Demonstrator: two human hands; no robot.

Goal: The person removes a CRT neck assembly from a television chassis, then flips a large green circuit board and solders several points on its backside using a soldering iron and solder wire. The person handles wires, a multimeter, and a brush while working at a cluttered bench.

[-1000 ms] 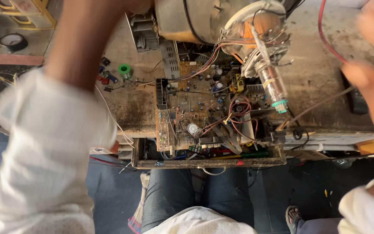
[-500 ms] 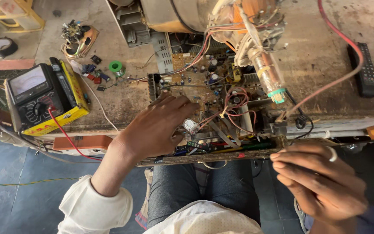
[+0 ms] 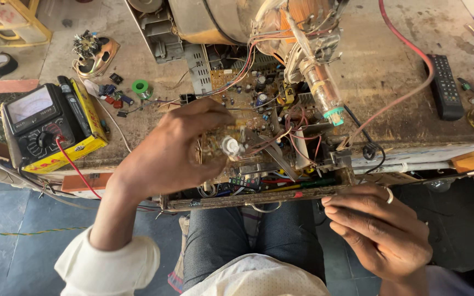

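— Head view, closest in: what sits at the bottom?

— Knees in grey trousers (image 3: pixel 259 241) and a pale shirt. Just above, the right hand (image 3: pixel 382 233) hangs at the near right corner of the circuit board (image 3: pixel 264 115), fingers curled loosely together and pointing left, a ring on one. Whether they pinch anything I cannot tell.

— And the other hand?

— The left hand (image 3: pixel 174 151) reaches in from a white sleeve (image 3: pixel 105 268) and rests over the board's near left part. Its fingers bend narrowly around a small white-tipped component (image 3: pixel 230 146) on the board; a firm grip cannot be told from a touch.

— Where is the board itself?

— Flat on the worn workbench (image 3: pixel 390 71), its front edge overhanging toward the knees, thick with coloured wires.

— Beyond it?

— The glass neck of a picture tube (image 3: pixel 319 82) slants down over the board's far right. Left of the hand stands an analogue multimeter (image 3: pixel 42 129) in a yellow case, a red lead trailing from it. Farther back, a green spool (image 3: pixel 141 87); on the right, a black remote control (image 3: pixel 444 87) beside a thick red cable (image 3: pixel 412 82).
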